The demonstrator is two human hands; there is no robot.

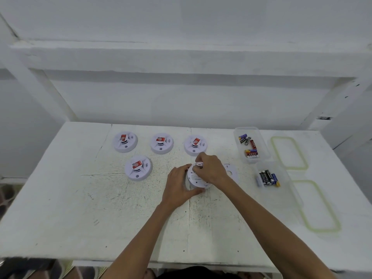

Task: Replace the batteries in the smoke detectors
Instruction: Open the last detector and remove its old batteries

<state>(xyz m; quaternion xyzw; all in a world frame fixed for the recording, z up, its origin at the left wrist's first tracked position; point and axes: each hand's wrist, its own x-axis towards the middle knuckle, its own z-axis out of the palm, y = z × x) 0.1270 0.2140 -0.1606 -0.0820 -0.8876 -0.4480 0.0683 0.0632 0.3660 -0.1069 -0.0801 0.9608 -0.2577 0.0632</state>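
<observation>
On the white table (pixel 60 198), four detectors sit untouched from ten to twelve o'clock while our left hand (pixel 178 187) clamps the overturned smoke detector (pixel 196 178) at centre and our right hand (pixel 209 168) pinches what seems a battery in its compartment, so seating it squarely comes next.

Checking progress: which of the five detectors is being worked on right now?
The detector at front right, gripped by the left hand and right hand. The other four lie untouched, each showing a red label.
</observation>
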